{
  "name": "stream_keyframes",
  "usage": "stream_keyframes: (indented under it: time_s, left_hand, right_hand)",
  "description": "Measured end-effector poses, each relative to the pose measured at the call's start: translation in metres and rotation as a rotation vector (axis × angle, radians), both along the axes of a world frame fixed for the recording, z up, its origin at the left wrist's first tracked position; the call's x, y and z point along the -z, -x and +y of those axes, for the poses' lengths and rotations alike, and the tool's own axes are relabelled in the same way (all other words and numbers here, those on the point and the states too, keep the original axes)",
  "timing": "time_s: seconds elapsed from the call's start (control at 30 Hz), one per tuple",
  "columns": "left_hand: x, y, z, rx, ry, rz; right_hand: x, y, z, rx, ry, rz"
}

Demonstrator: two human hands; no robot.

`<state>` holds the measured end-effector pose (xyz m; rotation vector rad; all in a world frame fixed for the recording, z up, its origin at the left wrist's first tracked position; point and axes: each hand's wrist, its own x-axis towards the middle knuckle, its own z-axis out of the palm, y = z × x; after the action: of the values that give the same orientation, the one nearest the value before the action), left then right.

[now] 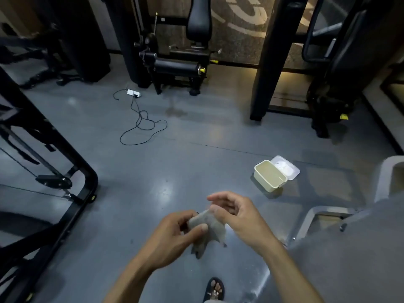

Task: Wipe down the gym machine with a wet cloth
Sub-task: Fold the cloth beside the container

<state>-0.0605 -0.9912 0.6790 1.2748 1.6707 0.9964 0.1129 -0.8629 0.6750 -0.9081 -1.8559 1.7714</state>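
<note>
Cloth (207, 228), grey and crumpled, hangs limp near the tub (270, 179). Left hand (175, 235) pinches it; right hand (236, 213) grips its top, fingers half-curled.

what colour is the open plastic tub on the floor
The rectangular plastic tub is cream to pale yellow, its flipped-back lid white; the head view shows it.

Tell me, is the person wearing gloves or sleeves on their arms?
No gloves and no sleeves show. The left hand and right hand are bare, and both forearms are bare as far as the picture's bottom edge. No watch, ring or band shows on either wrist. Down below, one foot wears a dark open-toed sandal.
</note>
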Motion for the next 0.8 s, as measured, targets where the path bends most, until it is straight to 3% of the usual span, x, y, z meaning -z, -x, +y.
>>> stream_keyframes:
  time_s: [0.27, 0.43, 0.6, 0.8]
  left_hand:
    - [0.011, 0.024, 0.152, -0.063, 0.026, -0.241]
    - [0.04, 0.03, 0.265, -0.108, 0.09, -0.329]
    - [0.082, 0.025, 0.398, -0.028, 0.234, -0.542]
    - [0.106, 0.014, 0.538, 0.16, 0.365, -0.473]
  right_hand:
    - [0.024, 0.022, 0.126, -0.034, 0.217, 0.008]
    - [0.053, 0.019, 0.21, 0.188, 0.23, 0.01]
    - [0.078, 0.015, 0.313, 0.491, 0.229, -0.029]
    - [0.101, -0.014, 0.412, 0.726, 0.32, -0.096]
